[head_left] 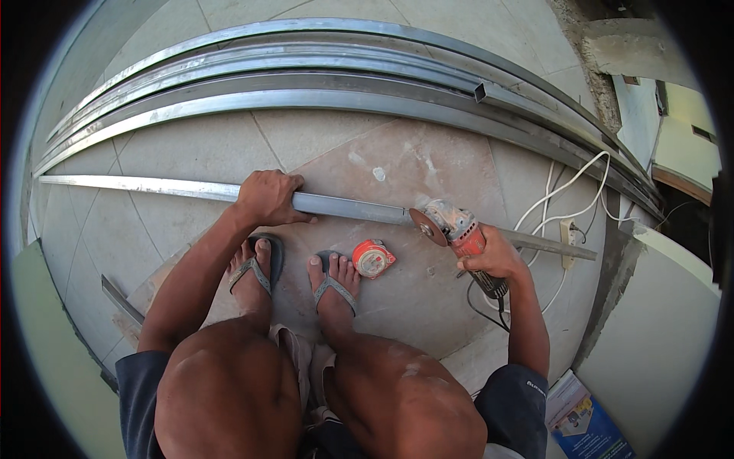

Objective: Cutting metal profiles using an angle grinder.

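My left hand (269, 199) is closed round a long square metal tube (348, 208) that lies crosswise in front of my feet. In my right hand (497, 254) is a red and grey angle grinder (468, 237), gripped by its body. The grinder's thin cutting disc (428, 227) stands upright at the tube, by a dark line across the metal. Whether the disc is spinning or touching the metal I cannot tell. Past the grinder, the tube runs on to the right. A red and white tape measure (373, 258) lies beside my right foot.
Several long metal tubes (321, 98) lie across the tiled floor beyond my hands. White cable (547, 222) loops at the right near a power strip (567, 243). A blue printed box (589, 421) is at the lower right, and a short metal piece (122, 298) at the left.
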Demonstrator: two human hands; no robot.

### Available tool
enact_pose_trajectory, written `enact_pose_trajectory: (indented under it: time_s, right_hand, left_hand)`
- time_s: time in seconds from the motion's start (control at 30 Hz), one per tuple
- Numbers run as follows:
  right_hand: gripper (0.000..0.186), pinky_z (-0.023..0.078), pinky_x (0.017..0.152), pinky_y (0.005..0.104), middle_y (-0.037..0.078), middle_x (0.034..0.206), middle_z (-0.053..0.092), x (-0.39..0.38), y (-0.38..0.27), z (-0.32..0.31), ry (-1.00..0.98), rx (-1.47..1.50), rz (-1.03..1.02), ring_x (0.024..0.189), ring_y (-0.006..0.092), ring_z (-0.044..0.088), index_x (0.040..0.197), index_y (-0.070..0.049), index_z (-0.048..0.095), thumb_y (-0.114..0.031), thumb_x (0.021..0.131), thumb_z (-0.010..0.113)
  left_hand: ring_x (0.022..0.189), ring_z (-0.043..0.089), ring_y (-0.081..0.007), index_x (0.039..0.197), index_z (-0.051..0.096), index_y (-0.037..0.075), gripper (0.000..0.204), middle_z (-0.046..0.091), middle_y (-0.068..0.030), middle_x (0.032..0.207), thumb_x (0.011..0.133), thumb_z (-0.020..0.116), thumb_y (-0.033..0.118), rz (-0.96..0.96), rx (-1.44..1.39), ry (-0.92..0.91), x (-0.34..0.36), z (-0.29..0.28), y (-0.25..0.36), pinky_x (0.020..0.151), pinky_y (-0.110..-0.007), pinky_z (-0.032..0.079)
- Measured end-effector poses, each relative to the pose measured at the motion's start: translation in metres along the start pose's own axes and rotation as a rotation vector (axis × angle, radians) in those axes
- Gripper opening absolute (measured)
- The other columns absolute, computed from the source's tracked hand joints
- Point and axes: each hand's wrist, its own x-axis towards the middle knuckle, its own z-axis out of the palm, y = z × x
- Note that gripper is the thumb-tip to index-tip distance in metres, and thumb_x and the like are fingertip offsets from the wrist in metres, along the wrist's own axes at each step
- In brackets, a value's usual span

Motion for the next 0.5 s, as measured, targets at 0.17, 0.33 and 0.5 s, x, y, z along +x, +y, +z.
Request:
enact_pose_trajectory:
  time_s: [0.17, 0.33, 0.5]
  right_hand:
    - [0.071, 0.051, 0.095, 0.0330, 0.007, 0.108, 0.071, 0.0007, 0.0001, 0.0002, 0.024, -0.011, -0.029, 0.097, 0.0167, 0.063, 0.124, 0.002, 0.065, -0.026, 0.063, 0.088]
    - [0.070, 0.052, 0.093, 0.0350, 0.011, 0.105, 0.073, 0.0010, -0.0070, -0.0014, 0.006, -0.030, 0.004, 0.095, 0.0203, 0.067, 0.122, 0.000, 0.067, -0.029, 0.063, 0.088]
    - [0.068, 0.052, 0.092, 0.0321, 0.005, 0.105, 0.071, 0.0054, -0.0028, -0.0021, 0.002, -0.048, -0.010, 0.095, 0.0154, 0.064, 0.121, 0.000, 0.067, -0.023, 0.062, 0.089]
  left_hand:
    - [0.087, 0.075, -0.0368, 0.095, 0.073, 0.005, 0.073, 0.074, -0.0185, 0.084, 0.070, 0.080, 0.073, 0.003, 0.008, -0.019, 0.0008, -0.0008, -0.0001, 0.080, -0.046, 0.059]
    - [0.088, 0.075, -0.0368, 0.095, 0.073, 0.005, 0.074, 0.074, -0.0182, 0.085, 0.069, 0.080, 0.073, 0.007, -0.001, -0.020, 0.0004, 0.0003, -0.0020, 0.080, -0.046, 0.059]
    - [0.088, 0.075, -0.0368, 0.095, 0.073, 0.006, 0.072, 0.075, -0.0179, 0.086, 0.069, 0.081, 0.073, 0.000, 0.001, -0.020, -0.0010, -0.0002, -0.0021, 0.081, -0.046, 0.059]
